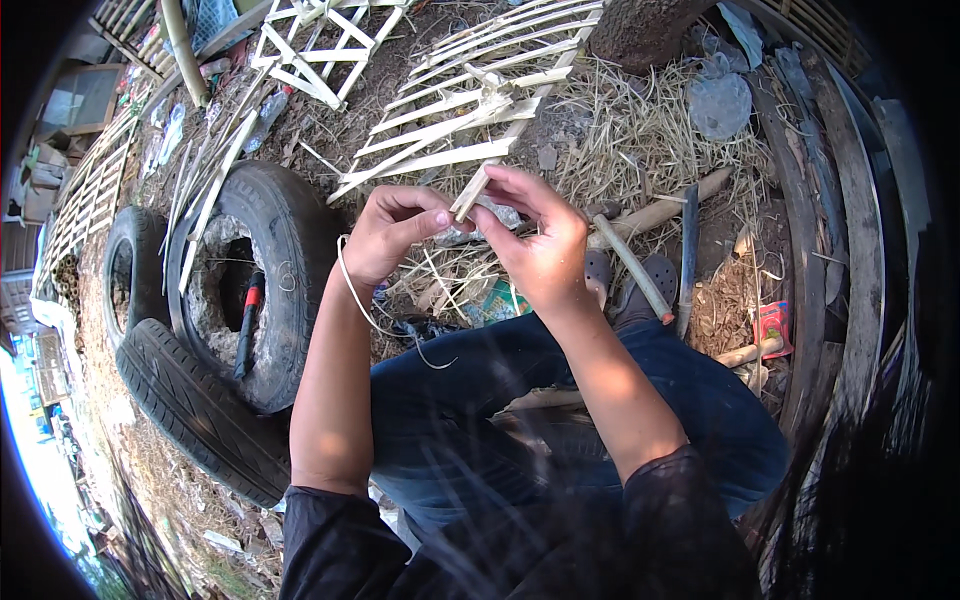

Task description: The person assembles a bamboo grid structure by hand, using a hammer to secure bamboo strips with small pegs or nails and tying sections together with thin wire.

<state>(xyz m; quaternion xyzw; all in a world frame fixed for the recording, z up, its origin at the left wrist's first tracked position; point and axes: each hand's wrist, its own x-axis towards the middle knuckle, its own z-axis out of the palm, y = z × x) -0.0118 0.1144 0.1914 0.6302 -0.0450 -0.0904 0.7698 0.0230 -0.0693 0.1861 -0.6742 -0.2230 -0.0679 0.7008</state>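
Between both hands, in front of my chest, is a short pale piece of split bamboo. The thumb and fingers of my left hand pinch its near end. My right hand grips it from the other side, with fingertips at its upper end. A thin pale bamboo strip loops past my left wrist and curls down over my jeans; what holds it is not clear. Just beyond my hands lies a slatted bamboo panel, with split pieces crossing it.
Old tyres stand at the left; a red-and-black-handled tool leans in one. Another bamboo lattice lies at the far left. A round stick and a dark bluish bar rest by my shoes. Long planks line the right.
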